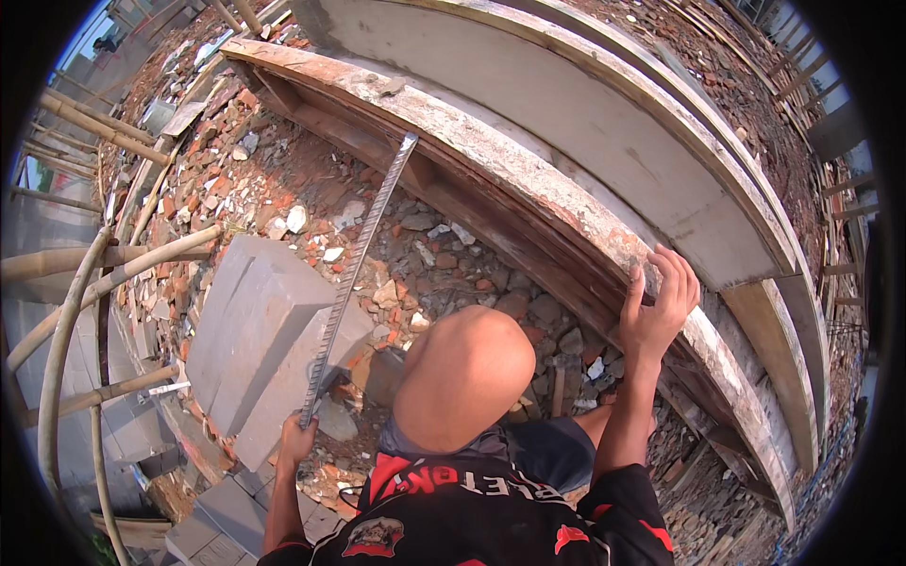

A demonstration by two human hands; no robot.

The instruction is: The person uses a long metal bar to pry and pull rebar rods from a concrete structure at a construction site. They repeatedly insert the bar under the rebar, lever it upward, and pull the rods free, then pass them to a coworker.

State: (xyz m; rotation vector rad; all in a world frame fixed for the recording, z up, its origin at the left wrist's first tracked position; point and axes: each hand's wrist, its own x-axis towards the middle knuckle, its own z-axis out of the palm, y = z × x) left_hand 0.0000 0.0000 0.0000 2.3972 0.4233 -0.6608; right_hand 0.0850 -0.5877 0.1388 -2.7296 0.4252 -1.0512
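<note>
The rod point(361, 247) is grey — close-set ribs stripe it; the long beam point(491, 139) shows chalky white blotched with rust-red along its top edge; blocks point(255, 316), plain grey; rubble point(203, 170), orange, brown and white; shirt point(453, 533), black with red.

Bright daylight falls on the open-air building site around you, where broken brick, pale stones and reddish earth form uneven rubble ground point(274, 184), partly in shade. To your left, bamboo poles point(142, 271) cross at several angles before smooth grey surfaces, too distorted to identify. Grey blocks point(215, 524) lie close together at your lower left. Beyond the far right, more debris-strewn ground point(769, 156) stretches toward further poles, with pale blue sky point(804, 36) at the rim.
</note>
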